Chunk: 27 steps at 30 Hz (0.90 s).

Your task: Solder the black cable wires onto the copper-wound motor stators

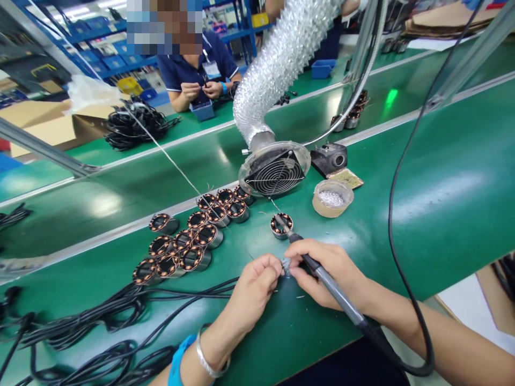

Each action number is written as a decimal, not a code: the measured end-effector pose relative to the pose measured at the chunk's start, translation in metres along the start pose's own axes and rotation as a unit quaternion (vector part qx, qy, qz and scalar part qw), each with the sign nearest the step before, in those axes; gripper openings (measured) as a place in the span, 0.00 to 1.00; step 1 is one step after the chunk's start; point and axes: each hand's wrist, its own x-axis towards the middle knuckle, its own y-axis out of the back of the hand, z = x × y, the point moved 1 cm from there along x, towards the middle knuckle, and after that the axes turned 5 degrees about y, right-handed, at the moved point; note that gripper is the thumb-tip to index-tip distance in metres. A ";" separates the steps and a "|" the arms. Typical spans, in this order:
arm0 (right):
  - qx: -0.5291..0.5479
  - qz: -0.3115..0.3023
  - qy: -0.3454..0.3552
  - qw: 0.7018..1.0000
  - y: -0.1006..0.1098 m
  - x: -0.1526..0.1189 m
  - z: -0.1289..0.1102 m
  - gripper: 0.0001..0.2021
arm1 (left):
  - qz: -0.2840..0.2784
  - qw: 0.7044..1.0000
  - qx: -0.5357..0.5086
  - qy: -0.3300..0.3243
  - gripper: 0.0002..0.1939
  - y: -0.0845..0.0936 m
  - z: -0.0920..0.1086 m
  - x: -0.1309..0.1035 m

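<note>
The two hands meet close above the glossy green worktop [450, 198], and from my remote place I see both of them occupied. My left hand [257, 284] pinches with its fingertips at a small greyish piece [286, 265]; what it is exactly, I cannot tell. My right hand [328, 271] is grasping a pen-shaped soldering iron with grey handle [340, 296], and its fingertips come also to the same piece, though I cannot tell if they press on it.

The thing nearest to the iron is a round metal ring with copper windings [278, 232]. It sits alone on the worktop, just beyond my fingers and in front of the round black fan with wire grille [277, 174]. The iron's tip appears over this ring, but contact I cannot confirm. To the left stands a group of similar copper-wound rings [207, 260], and nearer lie long black cables [82, 316].

I judge that the step in hand is a fine handling of the small piece by the fingertips, while the iron is only kept in the grip. In my opinion, the next move calls for a calm right wrist, because any turn of it swings the tip too, and for left fingers held well away from this tip
</note>
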 end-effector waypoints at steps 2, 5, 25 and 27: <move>-0.026 0.029 0.005 0.999 -0.003 -0.001 0.002 0.13 | 0.014 1.000 0.014 -0.011 0.13 -0.001 -0.002 0.001; -0.087 0.081 0.029 0.992 -0.009 -0.003 0.004 0.12 | 0.032 0.998 0.038 -0.028 0.12 -0.001 -0.006 0.002; 0.075 0.130 -0.109 0.983 0.039 -0.037 -0.011 0.10 | 0.089 0.985 0.131 -0.068 0.11 -0.004 -0.007 0.003; 0.095 0.136 -0.123 0.978 0.036 -0.037 -0.010 0.09 | 0.086 0.986 0.126 -0.069 0.11 -0.004 -0.007 0.003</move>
